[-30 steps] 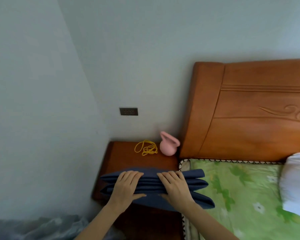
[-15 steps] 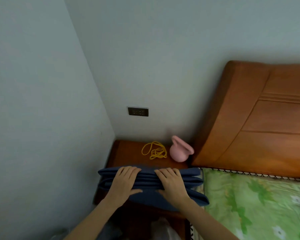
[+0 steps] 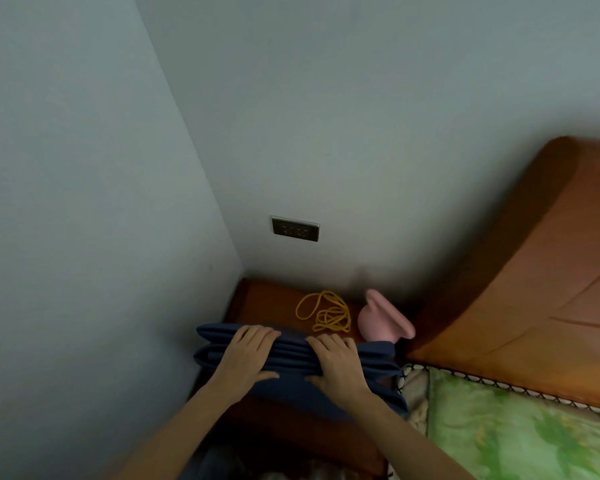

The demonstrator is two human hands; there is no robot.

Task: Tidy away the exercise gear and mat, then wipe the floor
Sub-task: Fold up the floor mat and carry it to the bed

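A folded dark blue exercise mat lies across the front of a wooden nightstand in the room's corner. My left hand holds its left half, fingers on top and thumb against the front edge. My right hand holds the right half the same way. Behind the mat on the nightstand lie a coiled yellow skipping rope and, to its right, a pink kettlebell close to the wall.
Grey walls close in the nightstand on the left and at the back, with a socket plate above it. A wooden headboard and a bed with a green sheet stand at the right.
Both hands have carried the folded mat left, off the bed's edge, and forward onto the nightstand. My view has swung left, so the bed and its pillow have slid out of frame.
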